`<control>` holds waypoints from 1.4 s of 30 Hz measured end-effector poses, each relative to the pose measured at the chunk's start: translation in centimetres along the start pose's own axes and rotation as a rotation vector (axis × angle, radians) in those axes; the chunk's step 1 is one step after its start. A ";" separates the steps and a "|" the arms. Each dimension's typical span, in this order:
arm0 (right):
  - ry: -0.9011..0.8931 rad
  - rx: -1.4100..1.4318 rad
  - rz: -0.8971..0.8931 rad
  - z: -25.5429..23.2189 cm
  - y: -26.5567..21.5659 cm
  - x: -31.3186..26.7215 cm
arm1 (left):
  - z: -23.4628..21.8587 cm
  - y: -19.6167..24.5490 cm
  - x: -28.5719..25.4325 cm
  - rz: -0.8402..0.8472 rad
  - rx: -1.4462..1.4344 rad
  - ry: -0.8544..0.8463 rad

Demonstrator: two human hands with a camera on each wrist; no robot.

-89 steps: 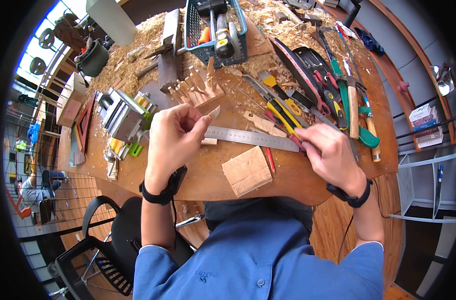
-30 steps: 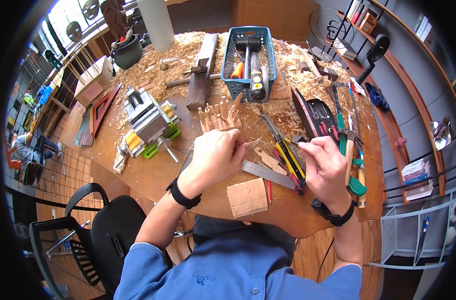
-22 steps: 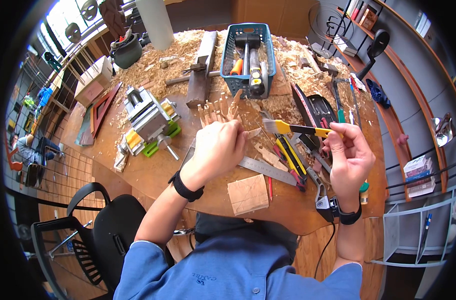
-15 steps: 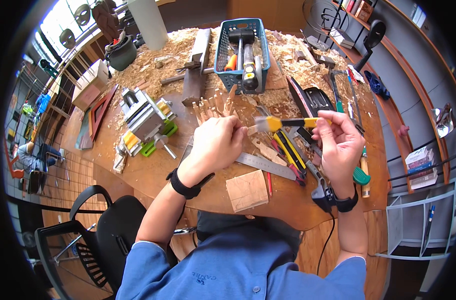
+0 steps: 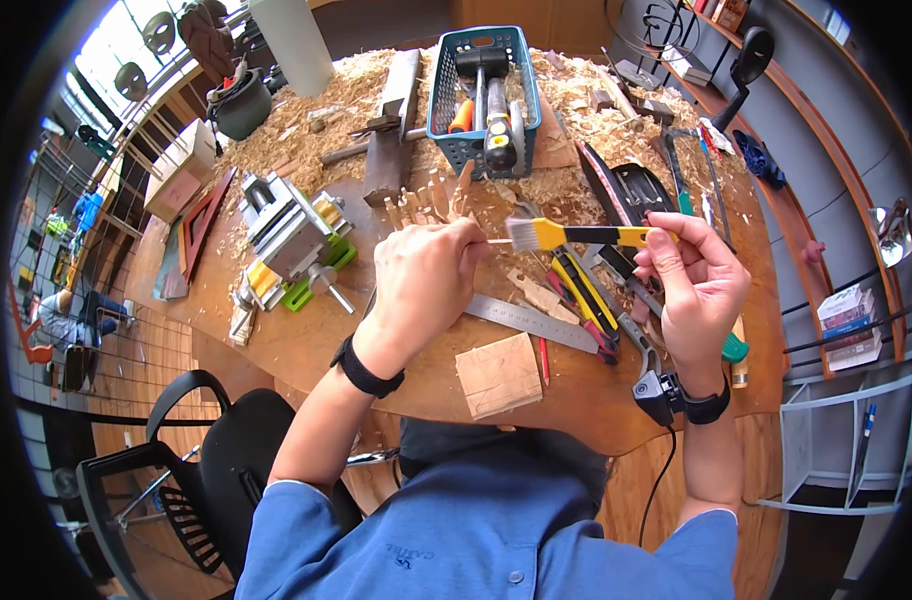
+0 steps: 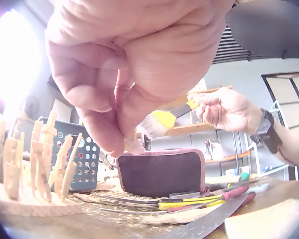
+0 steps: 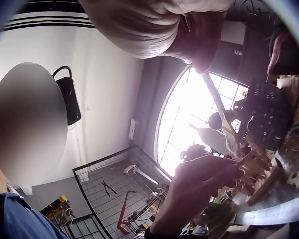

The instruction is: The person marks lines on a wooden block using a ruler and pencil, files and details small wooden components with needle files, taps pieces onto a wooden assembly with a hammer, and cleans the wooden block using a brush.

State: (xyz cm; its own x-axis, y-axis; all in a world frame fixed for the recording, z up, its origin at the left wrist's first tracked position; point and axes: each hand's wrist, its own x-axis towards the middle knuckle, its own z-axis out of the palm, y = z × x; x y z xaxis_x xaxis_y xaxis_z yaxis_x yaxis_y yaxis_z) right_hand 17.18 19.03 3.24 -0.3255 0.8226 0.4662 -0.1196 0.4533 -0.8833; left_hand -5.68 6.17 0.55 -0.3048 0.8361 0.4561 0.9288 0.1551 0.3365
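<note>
My left hand [image 5: 426, 280] pinches a small pale wooden piece [image 5: 499, 241] between thumb and fingers; in the left wrist view the piece [image 6: 134, 144] shows only below the fingertips. My right hand [image 5: 694, 290] grips the yellow and black handle of a flat brush [image 5: 588, 235], whose pale bristles point left at the wooden piece. Whether bristles and wood touch, I cannot tell. Just beyond my left hand, several carved wooden sticks stand upright on a wooden base [image 6: 40, 206]. Beneath the brush lie a yellow and black cutter [image 5: 584, 295] and a steel ruler [image 5: 531, 320].
A square wood block [image 5: 499, 375] and a red pencil [image 5: 545, 360] lie near the front edge. A vise [image 5: 291, 235] stands at left, a blue basket [image 5: 478, 40] of tools at the back among shavings. More tools lie at right.
My right hand, holding no brush at first, has taken hold of it and carried it over the tools toward my left hand. My left hand has moved away from the table's front edge.
</note>
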 end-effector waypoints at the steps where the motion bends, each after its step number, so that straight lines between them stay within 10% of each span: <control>1: -0.045 0.044 0.050 0.2 -0.2 -0.1 | 0.0 0.0 0.1 0.074 -0.054 0.039; 15: 0.057 -0.116 -0.105 -0.5 0.2 0.1 | -1.3 -0.6 -0.2 0.087 -0.430 0.110; 24: -0.326 -0.462 -0.222 -2.6 -1.0 -0.8 | -1.3 -3.5 -1.9 -0.257 -0.969 -0.222; 42: -0.310 -0.459 -0.223 -2.5 -0.1 -2.2 | -0.3 -3.5 -3.4 -0.432 -1.219 -0.566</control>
State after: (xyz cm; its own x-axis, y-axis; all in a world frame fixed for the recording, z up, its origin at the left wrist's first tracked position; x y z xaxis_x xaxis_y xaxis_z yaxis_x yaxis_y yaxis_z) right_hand 20.26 18.04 2.42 -0.6060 0.5836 0.5405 0.1791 0.7622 -0.6221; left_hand -7.98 2.58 -1.96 -0.1191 0.9808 -0.1546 -0.0657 0.1476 0.9869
